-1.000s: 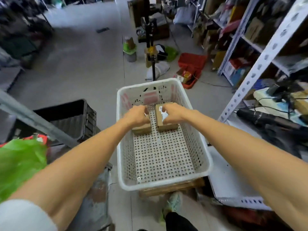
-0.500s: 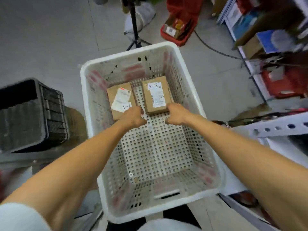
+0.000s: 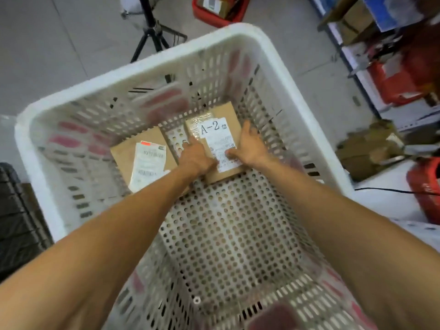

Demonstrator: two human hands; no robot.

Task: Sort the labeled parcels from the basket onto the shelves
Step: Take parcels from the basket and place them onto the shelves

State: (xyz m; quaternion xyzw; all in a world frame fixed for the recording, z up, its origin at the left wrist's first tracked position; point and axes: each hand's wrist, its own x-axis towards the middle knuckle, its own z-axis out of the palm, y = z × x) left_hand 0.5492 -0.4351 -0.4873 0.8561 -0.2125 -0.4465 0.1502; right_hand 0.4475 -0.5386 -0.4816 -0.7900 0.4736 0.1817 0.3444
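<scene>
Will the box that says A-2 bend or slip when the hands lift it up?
Probably not bend: the A-2 box is flat brown cardboard with straight edges, so it looks stiff. The shiny tape near its far end might be a bit slippery. The left hand and right hand sit on opposite sides, which should steady it.

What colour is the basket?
White basket, with faded pink patches on its walls; head view.

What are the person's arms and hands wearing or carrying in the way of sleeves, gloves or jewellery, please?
Both forearms are bare as far as the frame shows, with no sleeve visible. The left hand and right hand are ungloved, and no ring, watch or wristband shows.
</scene>
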